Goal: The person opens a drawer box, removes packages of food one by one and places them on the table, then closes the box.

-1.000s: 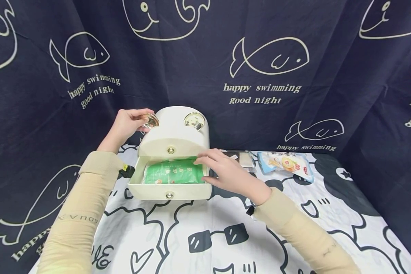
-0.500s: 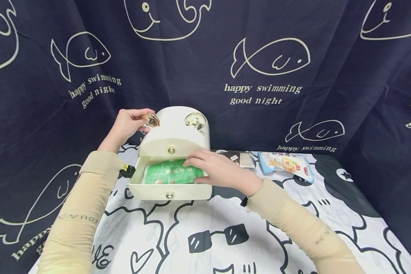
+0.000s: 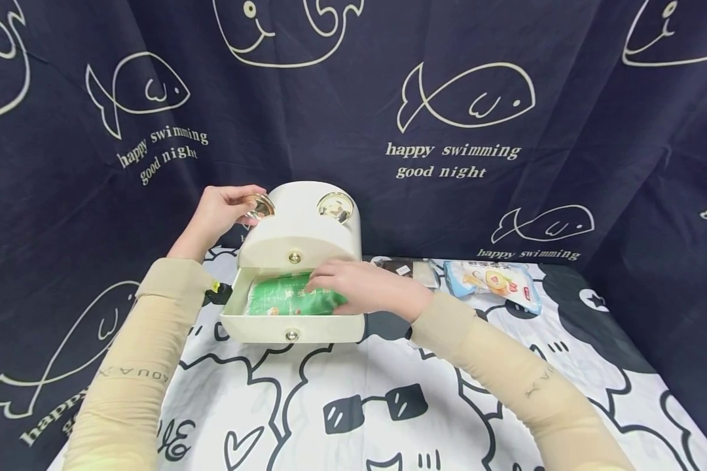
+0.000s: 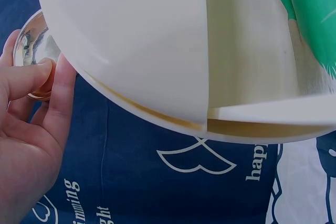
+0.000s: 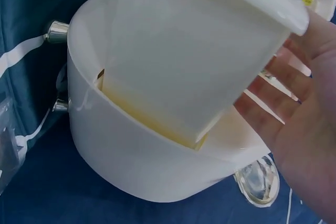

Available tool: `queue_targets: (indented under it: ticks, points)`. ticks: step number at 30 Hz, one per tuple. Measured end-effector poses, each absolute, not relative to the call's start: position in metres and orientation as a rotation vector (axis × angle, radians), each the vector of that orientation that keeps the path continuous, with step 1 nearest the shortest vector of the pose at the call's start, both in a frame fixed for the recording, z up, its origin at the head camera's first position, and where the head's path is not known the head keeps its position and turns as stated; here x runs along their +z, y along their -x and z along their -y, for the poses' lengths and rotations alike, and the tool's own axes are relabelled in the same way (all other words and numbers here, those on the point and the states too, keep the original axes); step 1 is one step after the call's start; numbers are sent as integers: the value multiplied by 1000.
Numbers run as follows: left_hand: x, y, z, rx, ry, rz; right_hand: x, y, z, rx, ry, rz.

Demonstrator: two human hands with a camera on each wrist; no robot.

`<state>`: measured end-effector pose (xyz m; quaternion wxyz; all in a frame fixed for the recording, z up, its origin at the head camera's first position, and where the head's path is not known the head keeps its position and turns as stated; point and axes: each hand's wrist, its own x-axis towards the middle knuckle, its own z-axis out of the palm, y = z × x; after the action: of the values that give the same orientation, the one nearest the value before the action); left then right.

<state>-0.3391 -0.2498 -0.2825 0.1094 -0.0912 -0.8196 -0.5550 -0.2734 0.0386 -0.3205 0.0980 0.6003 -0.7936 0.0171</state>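
A cream-white rounded box (image 3: 306, 229) has two shiny gold discs at its top. Its lower drawer (image 3: 291, 329) is pulled out, and a green packet (image 3: 289, 296) lies inside. My left hand (image 3: 220, 212) pinches the gold disc (image 4: 34, 51) on the left side; the left wrist view shows thumb and fingers on it. Over the right part of the drawer, my right hand (image 3: 368, 288) has its fingers bent loosely above the green packet, covering part of it. Whether the fingertips touch the packet is hidden. In the right wrist view, that hand (image 5: 294, 108) is beside the drawer's side wall.
Right of the box lie a dark and beige packet (image 3: 424, 273) and a light-blue packet (image 3: 495, 282) with printed food. A white cloth with black drawings (image 3: 389, 366) covers the table. A dark blue curtain (image 3: 330, 131) hangs behind.
My right hand has moved left, further over the drawer and the green packet, and hides more of it. The left hand stays on the gold disc.
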Motion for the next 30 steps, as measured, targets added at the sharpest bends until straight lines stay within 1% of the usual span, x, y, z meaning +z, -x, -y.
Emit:
queue_targets:
  ticks: [8,21,30]
  points:
    - [-282,338,248,-1632,292,2399,-326,279,-27,-69,-1847,2405]
    - [-280,338,250,-1644,286,2396,-340,286,-8,-281,-1807,2478]
    - [-281,337,251,-1626,292,2408,-347,284,2,-338,-1839,2437]
